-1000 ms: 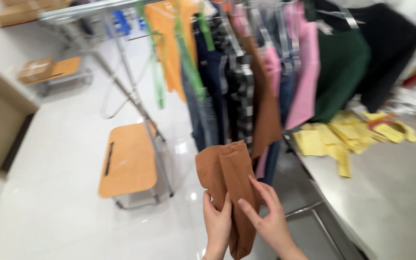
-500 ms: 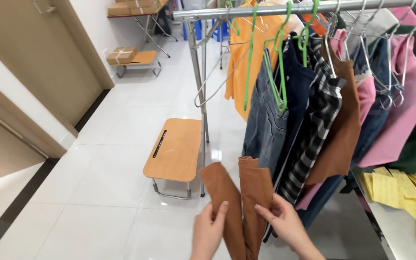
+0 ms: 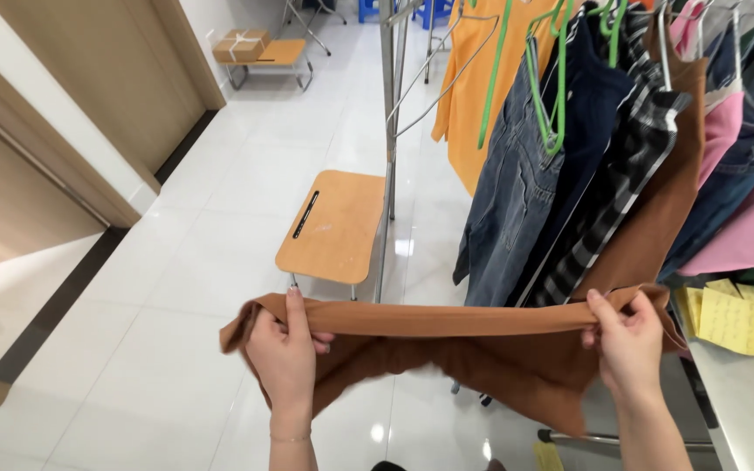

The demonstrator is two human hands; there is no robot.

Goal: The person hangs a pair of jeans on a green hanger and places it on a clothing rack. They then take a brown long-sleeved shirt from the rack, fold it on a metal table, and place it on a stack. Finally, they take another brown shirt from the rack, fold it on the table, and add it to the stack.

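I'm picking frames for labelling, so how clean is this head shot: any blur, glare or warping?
Head view: sharp, with no motion blur on the left hand, right hand or the brown garment stretched between them. Bright overhead light leaves glare patches on the glossy white floor. Wide-lens warping tilts the door frame and the rack pole.

Rust-brown cloth (image 3: 447, 349), orange shirt (image 3: 473, 96), green hangers (image 3: 558, 78) — black-and-white checked shirt (image 3: 621, 174), pink tops (image 3: 726, 227), yellow papers (image 3: 743, 318)

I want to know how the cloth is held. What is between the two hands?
In the head view, a taut top edge of the brown garment spans from the left hand to the right hand; the rest sags below it.
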